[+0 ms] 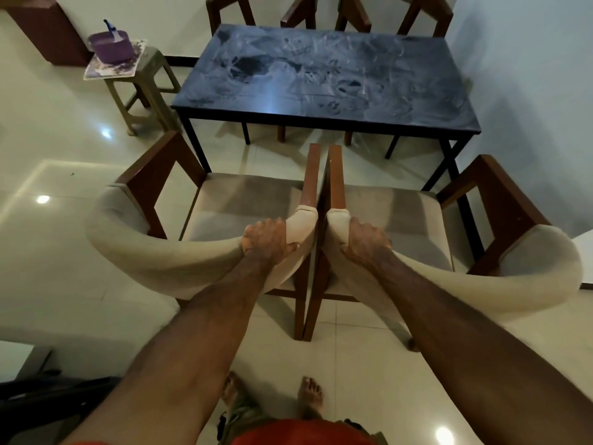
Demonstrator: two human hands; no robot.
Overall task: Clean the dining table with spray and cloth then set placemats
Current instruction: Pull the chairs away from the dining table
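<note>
My left hand and right hand each grip a chair back — legs could catch the near table edge.

One dining table, dark-topped. Four chairs: two near ones side by side, a left chair and a right chair, plus two far chairs behind the table. One plastic stool. One purple tub on it. One patterned placemat under the tub. Two hands: left hand, right hand. Two bare feet.
</note>
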